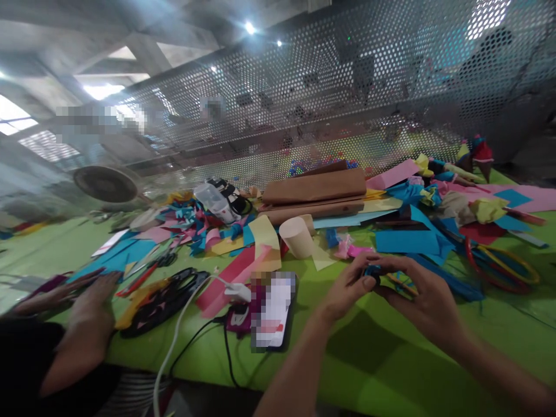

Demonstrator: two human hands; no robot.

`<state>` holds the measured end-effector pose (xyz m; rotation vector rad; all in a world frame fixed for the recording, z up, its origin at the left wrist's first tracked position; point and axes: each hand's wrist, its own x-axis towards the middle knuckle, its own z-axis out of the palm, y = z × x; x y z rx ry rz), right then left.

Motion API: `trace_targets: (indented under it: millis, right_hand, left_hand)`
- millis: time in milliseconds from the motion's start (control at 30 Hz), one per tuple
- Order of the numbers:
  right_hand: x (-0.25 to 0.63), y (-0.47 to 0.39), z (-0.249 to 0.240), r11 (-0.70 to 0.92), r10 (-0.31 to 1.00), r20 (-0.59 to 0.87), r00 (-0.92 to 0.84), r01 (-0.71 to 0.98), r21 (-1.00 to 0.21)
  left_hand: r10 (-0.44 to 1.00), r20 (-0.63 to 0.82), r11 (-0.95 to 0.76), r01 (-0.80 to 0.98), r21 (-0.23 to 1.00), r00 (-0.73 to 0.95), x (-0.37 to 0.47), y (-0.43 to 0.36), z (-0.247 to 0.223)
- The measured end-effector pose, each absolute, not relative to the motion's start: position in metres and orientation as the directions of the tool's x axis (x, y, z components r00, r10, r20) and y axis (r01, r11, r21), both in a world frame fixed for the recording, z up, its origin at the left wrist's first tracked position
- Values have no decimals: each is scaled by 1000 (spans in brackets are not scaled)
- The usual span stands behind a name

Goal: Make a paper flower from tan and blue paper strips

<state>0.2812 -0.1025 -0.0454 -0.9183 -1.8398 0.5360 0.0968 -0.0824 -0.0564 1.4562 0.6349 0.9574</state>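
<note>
Above the front of the green table, my left hand (356, 284) and my right hand (421, 289) come together with their fingers curled round a small blue and dark piece (372, 270). Its kind is too blurred to make out. Fingertips of both hands press on it from either side. Just beyond my fingers lie a pink piece of crepe paper (347, 248) and a blue sheet (407, 242). A cream paper roll (296, 237) stands to the left of them.
A phone (278, 310) lies beside a purple power strip (240, 318) with cables running off the front edge. At left, another person's hands (98, 289) rest near scissors (147, 272). Folded brown paper (315, 188) and coloured scraps line the back, before a perforated metal screen (304, 98).
</note>
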Motion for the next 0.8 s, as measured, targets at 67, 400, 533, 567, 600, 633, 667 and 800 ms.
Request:
trace_targets:
  millis: [67, 400, 533, 567, 600, 633, 667, 800]
  right_hand:
    - [282, -101, -46, 617, 786, 564, -253, 352, -704]
    - [292, -94, -32, 560, 829, 519, -210, 299, -773]
    - [294, -92, -29, 506, 861, 464, -211, 244, -827]
    - [294, -91, -28, 488, 869, 446, -213, 233, -841]
    - [294, -90, -28, 470, 878, 428, -214, 226, -853]
    - [294, -90, -28, 454, 886, 410, -214, 226, -862]
    - [294, -89, -28, 440, 893, 396, -213, 231, -868]
    - [294, -88, -31, 423, 903, 382, -197, 247, -872]
  left_hand:
    - [841, 180, -114, -160, 981, 509, 97, -82, -57]
    - [880, 75, -42, -79, 996, 469, 99, -79, -66]
    - [879, 7, 16, -43, 999, 477, 101, -80, -65]
    - [880, -13, 30, -28, 999, 474, 101, -80, -66]
    - [880, -29, 40, -14, 999, 474, 101, -80, -67]
    - [879, -39, 46, -3, 999, 475, 101, -80, -69]
    - [878, -48, 51, 8, 999, 477, 101, -80, -71]
    - [877, -67, 57, 34, 998, 475, 101, -79, -80]
